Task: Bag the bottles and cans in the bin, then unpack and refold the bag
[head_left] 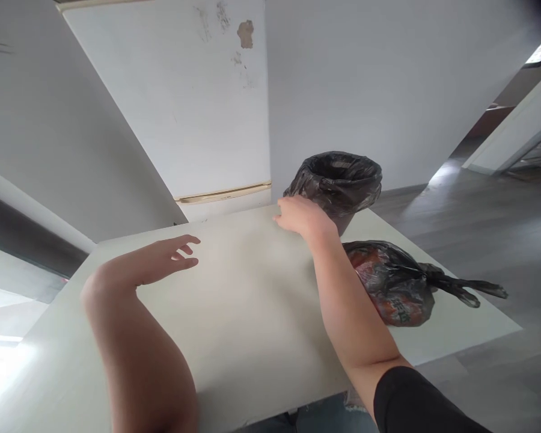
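Observation:
My left hand (178, 252) hovers above the left part of the pale table (238, 294), its fingers loosely curved and apart with nothing in them. Farther forward, my right hand (299, 214) reaches over the table beside a bin lined with a black plastic bag (342, 195). Its fingers point left, slightly bent, and no object shows in them. I cannot tell whether this hand touches the bin liner. Right of my right forearm lies a knotted black plastic bag (397, 288), with something orange-red showing through it. My forearm covers part of this bag's left side.
Behind the table stands a white panel (175, 90) with worn patches, next to a grey wall (356, 78). Grey wood-look floor (491, 228) runs along the right. The table's right edge passes close to the knotted bag.

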A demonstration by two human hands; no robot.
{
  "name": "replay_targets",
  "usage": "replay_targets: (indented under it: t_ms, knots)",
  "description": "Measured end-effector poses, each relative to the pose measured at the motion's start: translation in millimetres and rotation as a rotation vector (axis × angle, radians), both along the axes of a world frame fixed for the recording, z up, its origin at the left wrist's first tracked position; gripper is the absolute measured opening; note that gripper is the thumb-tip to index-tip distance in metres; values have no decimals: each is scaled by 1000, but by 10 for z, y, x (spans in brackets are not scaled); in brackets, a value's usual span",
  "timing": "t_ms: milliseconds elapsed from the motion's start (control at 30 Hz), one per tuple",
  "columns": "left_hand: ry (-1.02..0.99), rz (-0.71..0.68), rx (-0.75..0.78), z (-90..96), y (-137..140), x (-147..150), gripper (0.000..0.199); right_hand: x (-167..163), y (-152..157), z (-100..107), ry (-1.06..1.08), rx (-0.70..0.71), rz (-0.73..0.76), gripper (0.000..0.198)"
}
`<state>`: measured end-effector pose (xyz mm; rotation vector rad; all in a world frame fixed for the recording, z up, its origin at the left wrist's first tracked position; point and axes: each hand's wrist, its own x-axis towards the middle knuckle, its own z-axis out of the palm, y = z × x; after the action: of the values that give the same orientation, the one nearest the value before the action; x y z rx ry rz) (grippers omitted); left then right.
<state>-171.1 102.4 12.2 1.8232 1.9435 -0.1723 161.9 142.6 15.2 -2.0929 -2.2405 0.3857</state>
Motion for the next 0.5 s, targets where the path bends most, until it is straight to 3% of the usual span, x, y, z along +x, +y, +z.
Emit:
replay_targets:
  t_ms: [133, 267, 400, 500]
  knots:
    - [-21, -22, 51, -81, 47, -90, 75, -154, -402, 118, -31, 6, 268, 22]
    - [-47, -44, 71, -162, 102, -178, 77, -378, -1027, 124, -7, 239, 601, 15]
    - [-52, -70, 103, -218, 133, -226, 76, -519, -1488, -128, 43, 337, 846, 12]
    - [-50, -89, 221, -272, 160, -259, 73, -296, -1666, -357, 195, 298, 827, 10]
